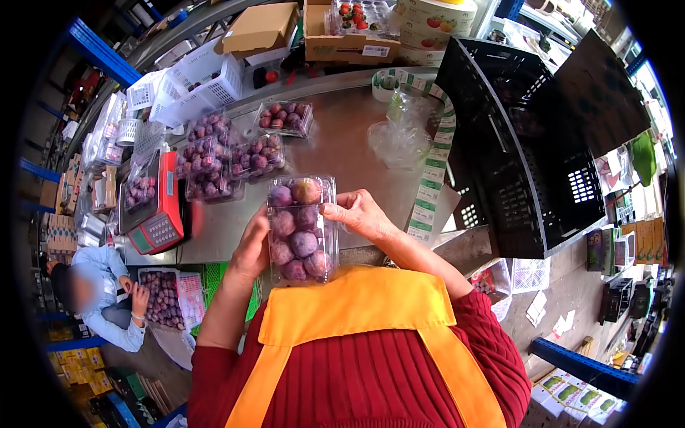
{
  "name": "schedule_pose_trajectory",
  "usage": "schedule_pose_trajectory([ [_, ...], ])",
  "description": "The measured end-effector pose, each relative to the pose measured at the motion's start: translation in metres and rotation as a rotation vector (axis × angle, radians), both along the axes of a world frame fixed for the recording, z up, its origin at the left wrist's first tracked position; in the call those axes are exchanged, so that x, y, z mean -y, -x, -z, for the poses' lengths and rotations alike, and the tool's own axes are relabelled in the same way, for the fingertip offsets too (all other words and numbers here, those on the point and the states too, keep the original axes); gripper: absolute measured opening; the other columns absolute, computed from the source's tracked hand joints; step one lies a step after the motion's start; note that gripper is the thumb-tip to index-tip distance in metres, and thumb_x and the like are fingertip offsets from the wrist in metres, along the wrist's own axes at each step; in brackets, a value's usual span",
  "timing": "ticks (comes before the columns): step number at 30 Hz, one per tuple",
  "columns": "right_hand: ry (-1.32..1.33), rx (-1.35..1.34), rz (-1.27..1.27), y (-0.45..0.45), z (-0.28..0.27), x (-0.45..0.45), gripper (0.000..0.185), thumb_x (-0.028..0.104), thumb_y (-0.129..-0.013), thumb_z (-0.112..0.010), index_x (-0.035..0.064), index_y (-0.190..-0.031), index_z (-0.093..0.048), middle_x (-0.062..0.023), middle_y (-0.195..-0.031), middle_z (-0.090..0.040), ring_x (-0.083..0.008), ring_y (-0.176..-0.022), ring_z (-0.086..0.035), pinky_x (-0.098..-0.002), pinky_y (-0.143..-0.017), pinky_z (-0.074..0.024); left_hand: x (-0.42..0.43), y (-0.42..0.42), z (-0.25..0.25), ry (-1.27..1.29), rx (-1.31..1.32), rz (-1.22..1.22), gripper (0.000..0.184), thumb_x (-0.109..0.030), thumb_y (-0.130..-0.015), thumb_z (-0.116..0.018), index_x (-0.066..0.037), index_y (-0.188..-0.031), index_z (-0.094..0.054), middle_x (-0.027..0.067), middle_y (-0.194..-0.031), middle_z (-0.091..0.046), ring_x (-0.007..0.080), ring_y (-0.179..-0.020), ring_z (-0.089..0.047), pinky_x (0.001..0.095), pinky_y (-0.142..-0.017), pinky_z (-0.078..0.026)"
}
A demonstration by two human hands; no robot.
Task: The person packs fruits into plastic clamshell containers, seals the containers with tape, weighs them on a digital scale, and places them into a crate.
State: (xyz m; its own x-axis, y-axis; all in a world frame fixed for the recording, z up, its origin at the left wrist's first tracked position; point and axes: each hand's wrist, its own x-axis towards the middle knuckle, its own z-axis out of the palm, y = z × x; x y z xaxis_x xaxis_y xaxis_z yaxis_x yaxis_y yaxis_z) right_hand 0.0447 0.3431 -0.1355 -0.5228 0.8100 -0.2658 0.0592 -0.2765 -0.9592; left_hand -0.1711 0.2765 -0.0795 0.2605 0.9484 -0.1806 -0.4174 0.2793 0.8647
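Observation:
Upright before my chest is a clear plastic clamshell of plums (303,228), held between both hands. My left hand (251,241) wraps its left side, fingers partly hidden behind the box. My right hand (359,212) grips the upper right side, thumb on the front edge. The lid looks closed over purple plums, one of them yellowish. Beyond it on the metal table, more plum clamshells (258,155) are stacked to the left, and a single plum clamshell (285,118) lies farther back. Another plum box (140,191) sits on the red weighing scale (158,232).
A strip of green-and-white labels (426,196) curls along the table beside crumpled clear plastic (403,132). Large black crates (517,153) stand at right. White baskets (200,89) and a strawberry carton (353,46) line the back. At lower left a person (107,292) handles a crate of plums (164,298).

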Motion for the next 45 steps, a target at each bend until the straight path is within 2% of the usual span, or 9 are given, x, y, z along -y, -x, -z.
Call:
schedule_pose_trajectory([
  [2, -0.160, 0.132, -0.054, -0.002, -0.008, -0.004, 0.066, 0.064, -0.078, -0.071, -0.0024, -0.078, -0.067, -0.0028, -0.060, -0.051, -0.0101, -0.055, -0.048, -0.0314, -0.053, -0.0399, -0.006, -0.001, -0.009, 0.074, -0.206, 0.044, 0.073, -0.053, -0.086, -0.063, 0.000, -0.134, -0.047, 0.0099, -0.125, -0.058, 0.0198, -0.113, -0.058, 0.0352, -0.100, -0.046],
  [6, -0.166, 0.157, -0.007, -0.023, -0.022, -0.004, 0.059, 0.053, -0.100, -0.046, -0.0028, -0.106, -0.063, -0.0055, -0.086, -0.063, -0.0139, -0.071, -0.062, -0.0260, -0.057, -0.0477, -0.005, -0.008, -0.001, 0.118, -0.064, -0.016, 0.063, -0.042, -0.085, -0.065, -0.001, -0.130, -0.051, 0.0083, -0.121, -0.060, 0.0183, -0.108, -0.060, 0.0337, -0.097, -0.048],
  [9, -0.235, 0.232, -0.118, -0.050, -0.040, -0.009, 0.054, 0.050, -0.095, -0.059, -0.0034, -0.098, -0.065, -0.0114, -0.080, -0.068, -0.0147, -0.065, -0.067, -0.0297, -0.063, -0.0503, -0.004, -0.006, 0.005, 0.122, -0.045, -0.017, 0.062, -0.042, -0.084, -0.065, -0.001, -0.129, -0.051, 0.0082, -0.120, -0.060, 0.0176, -0.107, -0.060, 0.0337, -0.096, -0.048],
  [12, -0.128, -0.168, -0.274, -0.058, -0.039, -0.011, 0.037, 0.035, -0.095, -0.065, -0.0019, -0.098, -0.069, -0.0055, -0.081, -0.070, -0.0100, -0.066, -0.066, -0.0263, -0.063, -0.0502, -0.009, -0.006, 0.001, 0.059, -0.101, 0.061, 0.067, -0.043, -0.083, -0.066, 0.001, -0.130, -0.050, 0.0091, -0.121, -0.060, 0.0175, -0.108, -0.059, 0.0335, -0.095, -0.048],
  [19, -0.362, -0.158, -0.294, -0.061, -0.031, -0.012, 0.021, 0.020, -0.087, -0.070, -0.0008, -0.088, -0.073, -0.0019, -0.083, -0.071, -0.0054, -0.073, -0.062, -0.0234, -0.070, -0.0509, -0.017, -0.008, -0.022, -0.055, -0.261, 0.130, 0.071, -0.042, -0.080, -0.069, 0.002, -0.131, -0.048, 0.0092, -0.122, -0.058, 0.0182, -0.110, -0.058, 0.0332, -0.097, -0.046],
  [29, -0.114, -0.203, 0.133, -0.028, -0.012, 0.021, 0.013, 0.012, -0.083, -0.071, 0.0015, -0.081, -0.066, 0.0017, -0.079, -0.064, -0.0043, -0.075, -0.054, -0.0215, -0.069, -0.0444, -0.001, -0.033, -0.029, -0.175, -0.315, -0.010, 0.066, -0.035, -0.080, -0.071, -0.001, -0.130, -0.046, 0.0107, -0.120, -0.059, 0.0187, -0.109, -0.059, 0.0350, -0.097, -0.047],
  [39, 0.128, -0.074, 0.517, -0.013, -0.009, 0.033, 0.012, 0.011, -0.078, -0.067, 0.0006, -0.078, -0.062, 0.0000, -0.075, -0.060, -0.0063, -0.069, -0.052, -0.0217, -0.063, -0.0425, -0.003, -0.043, 0.008, -0.004, -0.218, -0.096, 0.060, -0.029, -0.082, -0.069, -0.003, -0.131, -0.044, 0.0085, -0.119, -0.055, 0.0164, -0.108, -0.055, 0.0330, -0.096, -0.046],
  [43, 0.346, -0.011, 0.694, -0.019, 0.066, 0.023, 0.015, 0.015, -0.078, -0.066, 0.0017, -0.072, -0.062, -0.0010, -0.068, -0.059, -0.0075, -0.062, -0.050, -0.0253, -0.057, -0.0414, 0.000, -0.048, -0.011, -0.073, -0.260, -0.013, 0.063, -0.027, -0.080, -0.070, -0.003, -0.132, -0.042, 0.0075, -0.119, -0.053, 0.0159, -0.108, -0.054, 0.0334, -0.097, -0.045],
  [45, 0.417, -0.098, 0.719, -0.019, 0.086, 0.037, 0.020, 0.023, -0.082, -0.067, 0.0037, -0.078, -0.062, 0.0003, -0.065, -0.056, -0.0072, -0.058, -0.045, -0.0241, -0.053, -0.0350, -0.010, -0.050, -0.019, -0.326, -0.309, 0.044, 0.070, -0.029, -0.077, -0.072, -0.001, -0.134, -0.041, 0.0085, -0.122, -0.053, 0.0175, -0.110, -0.055, 0.0330, -0.099, -0.044],
])
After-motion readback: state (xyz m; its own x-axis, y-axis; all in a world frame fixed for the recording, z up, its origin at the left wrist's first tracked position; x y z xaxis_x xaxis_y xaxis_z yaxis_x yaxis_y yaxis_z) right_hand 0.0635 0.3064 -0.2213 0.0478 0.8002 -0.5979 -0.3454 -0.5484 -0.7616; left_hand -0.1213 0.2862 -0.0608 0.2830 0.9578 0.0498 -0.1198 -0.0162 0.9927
